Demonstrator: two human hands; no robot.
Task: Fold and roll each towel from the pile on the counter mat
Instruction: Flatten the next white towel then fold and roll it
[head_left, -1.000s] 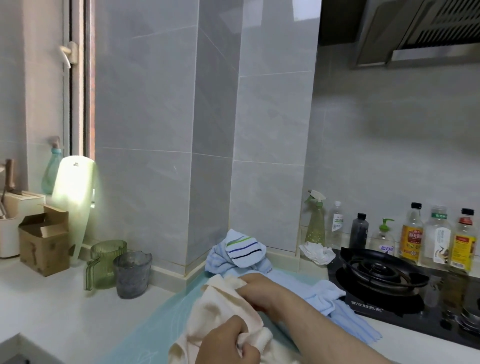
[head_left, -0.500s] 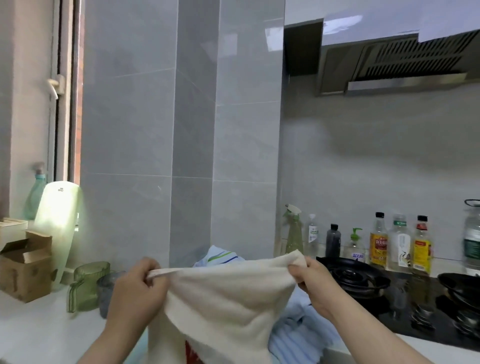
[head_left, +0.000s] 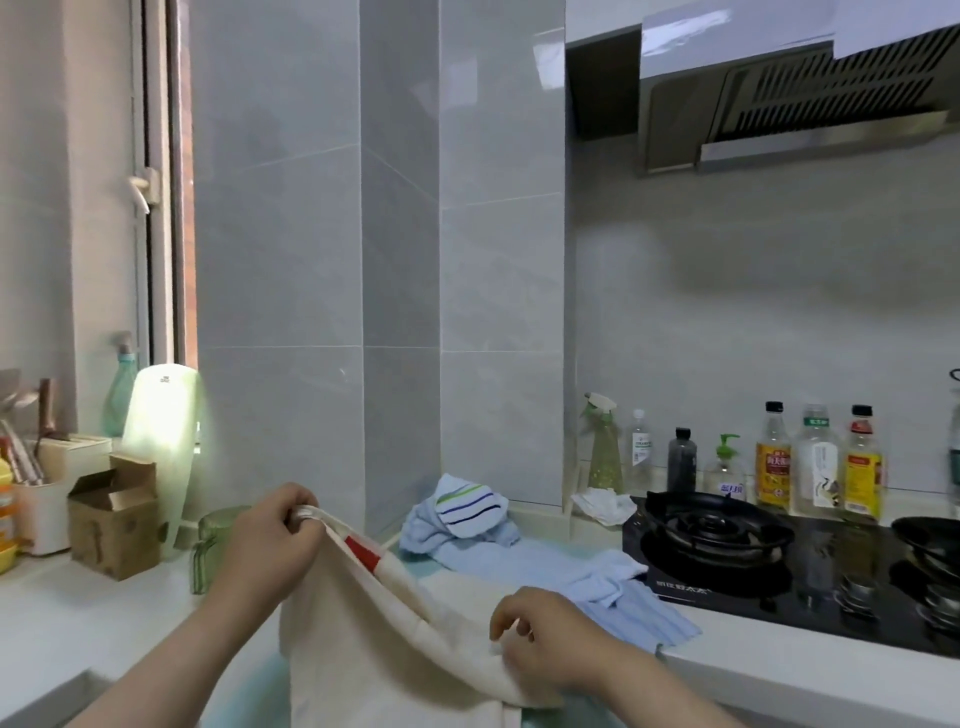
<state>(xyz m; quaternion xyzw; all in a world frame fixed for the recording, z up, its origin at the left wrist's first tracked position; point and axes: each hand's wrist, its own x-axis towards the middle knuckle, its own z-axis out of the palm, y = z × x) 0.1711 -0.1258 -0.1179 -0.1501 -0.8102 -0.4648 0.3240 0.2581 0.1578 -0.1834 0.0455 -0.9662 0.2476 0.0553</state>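
Left hand (head_left: 265, 545): raised above the counter (head_left: 93, 629), fingers and thumb pinching the top corner of a cream towel (head_left: 374, 654).

Right hand (head_left: 545, 642): lower and nearer the camera, fingers curled round the towel's opposite edge.

Cream towel: stretched on a slant between the two hands, high at the left and low at the right. The rest hangs down past the bottom of the view. A red patch (head_left: 362, 552) shows just below the left hand's grip. Whether the hanging part touches the counter cannot be told.

Mat (head_left: 260, 696): pale teal, lying on the counter under and behind the held towel.

Pile (head_left: 524, 564): blue towels in a loose heap on the mat behind the hands, against the tiled corner. One spreads right to the edge of the stove (head_left: 717, 540). A striped towel (head_left: 470, 506), white with blue and green bands, sits on top of the heap.

Left of the mat: a green cup (head_left: 215, 540) partly hidden by the left hand, then an open cardboard box (head_left: 111, 519) further left.

Right of the pile: a crumpled white cloth (head_left: 602, 506) beside the stove, with a spray bottle (head_left: 605, 447) behind it.

Back wall: a row of bottles (head_left: 815, 462) behind the stove, with a hood (head_left: 805, 98) above.
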